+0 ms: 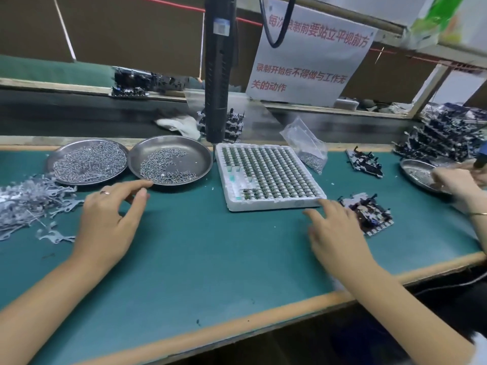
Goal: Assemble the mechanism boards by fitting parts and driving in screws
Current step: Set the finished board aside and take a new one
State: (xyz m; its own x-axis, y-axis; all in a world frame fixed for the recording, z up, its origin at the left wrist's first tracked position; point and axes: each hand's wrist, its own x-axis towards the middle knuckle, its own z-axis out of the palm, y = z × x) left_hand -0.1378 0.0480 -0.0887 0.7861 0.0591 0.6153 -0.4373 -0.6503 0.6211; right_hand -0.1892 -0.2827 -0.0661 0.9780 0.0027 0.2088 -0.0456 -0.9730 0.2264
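Two bare forearms are seen, with no sleeves worn on either as far as the lower edge of the view. A thin ring (105,192) with a pinkish metal tone is worn on one finger of the left hand (106,219). Nothing is worn on the right hand (338,233), and no watch or band is seen at either wrist. The fingernails are kept short and unpainted. No gloves are worn. No other clothing can be made out.
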